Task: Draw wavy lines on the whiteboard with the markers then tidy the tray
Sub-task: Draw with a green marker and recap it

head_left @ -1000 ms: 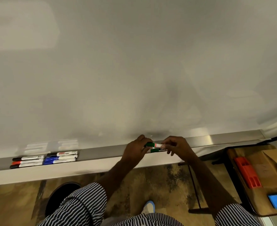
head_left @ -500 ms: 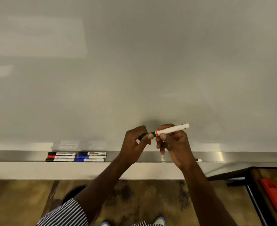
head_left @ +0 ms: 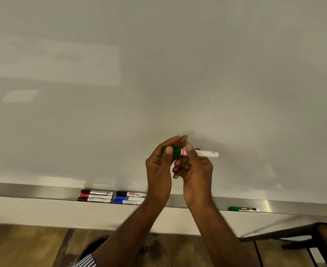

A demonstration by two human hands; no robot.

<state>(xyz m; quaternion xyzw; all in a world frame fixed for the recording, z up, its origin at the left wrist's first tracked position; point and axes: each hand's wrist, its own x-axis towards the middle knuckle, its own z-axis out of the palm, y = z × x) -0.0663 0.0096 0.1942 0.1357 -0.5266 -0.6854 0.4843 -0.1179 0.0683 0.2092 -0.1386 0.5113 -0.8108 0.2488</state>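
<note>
The green marker (head_left: 190,152) lies level in front of the whiteboard (head_left: 158,74), its green cap pinched by the left hand (head_left: 159,170) between thumb and curled fingers, its white barrel gripped by the right hand (head_left: 196,170) with the thumb on top. The fingers hide the cap's far end, so I cannot tell whether the cap is loosened. Both forearms rise from below, hands touching above the tray (head_left: 43,189), where six markers (head_left: 112,197) and another green marker (head_left: 242,209) lie.
</note>
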